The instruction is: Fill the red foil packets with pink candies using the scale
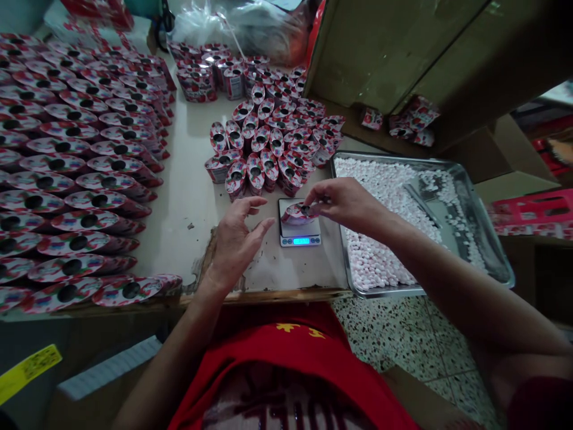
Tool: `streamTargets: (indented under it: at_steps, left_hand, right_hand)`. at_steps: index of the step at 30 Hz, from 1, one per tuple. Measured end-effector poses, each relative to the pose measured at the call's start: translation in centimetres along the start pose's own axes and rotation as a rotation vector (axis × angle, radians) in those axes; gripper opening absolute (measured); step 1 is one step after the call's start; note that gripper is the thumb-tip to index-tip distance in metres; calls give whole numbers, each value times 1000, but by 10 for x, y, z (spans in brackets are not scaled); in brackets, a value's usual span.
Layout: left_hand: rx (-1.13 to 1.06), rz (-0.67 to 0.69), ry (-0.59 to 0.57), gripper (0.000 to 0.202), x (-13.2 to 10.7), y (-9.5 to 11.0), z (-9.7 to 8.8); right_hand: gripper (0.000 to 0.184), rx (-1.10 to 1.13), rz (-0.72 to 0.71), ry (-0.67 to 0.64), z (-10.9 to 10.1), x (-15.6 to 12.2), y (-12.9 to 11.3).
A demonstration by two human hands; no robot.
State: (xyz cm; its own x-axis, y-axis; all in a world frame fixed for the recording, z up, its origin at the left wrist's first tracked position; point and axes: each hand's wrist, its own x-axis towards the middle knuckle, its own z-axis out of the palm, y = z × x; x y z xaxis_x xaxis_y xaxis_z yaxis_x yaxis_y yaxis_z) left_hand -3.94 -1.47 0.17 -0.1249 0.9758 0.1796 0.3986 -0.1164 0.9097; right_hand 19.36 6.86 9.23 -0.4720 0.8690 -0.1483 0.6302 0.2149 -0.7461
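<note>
Apparently weighing: the right hand (347, 203) bunches its fingers at the packet (293, 215) on the scale (287, 232), pinch unclear; left hand (235, 239) spread, empty; next probably needs a display (301, 241) check.

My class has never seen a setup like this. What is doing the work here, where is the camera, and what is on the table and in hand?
No machine arm here: two bare human hands are working. The single picture comes from a camera worn on the person's head, looking forward and down.

On the pale, worn-edged table stand many red-and-white printed packets with round top openings, in rows at left and clustered farther back. In front of that cluster sits a small silver digital scale with a lit blue display, bearing one similar packet. To the right is a shallow metal tray of small whitish pieces.

The left hand is open and empty. The right hand has its fingertips at the scale's packet; whether they hold anything is unclear.
</note>
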Motion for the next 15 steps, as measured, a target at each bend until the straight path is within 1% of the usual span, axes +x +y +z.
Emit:
streamTargets:
  at_steps: [2, 4, 7, 10, 12, 15]
  left_hand:
    - [3, 0, -12, 31, -1, 1, -1]
    - [-1, -5, -18, 30, -2, 1, -2]
    - [-9, -23, -29, 29, -2, 0, -2]
    - [-29, -20, -41, 28, -1, 2, 2]
    - [-38, -4, -57, 27, 0, 7, 6]
    - [-34, 11, -67, 31, 2, 13, 11]
  right_hand:
    - [4, 104, 28, 4, -6, -1, 4]
    - [11, 279, 88, 36, -15, -4, 12]
    - [20, 547, 222, 88, -30, -13, 30]
    - [20, 687, 328, 43, -42, -22, 41]
    - [18, 719, 362, -9, -44, -23, 38]
    - [16, 692, 376, -100, -41, -17, 22]
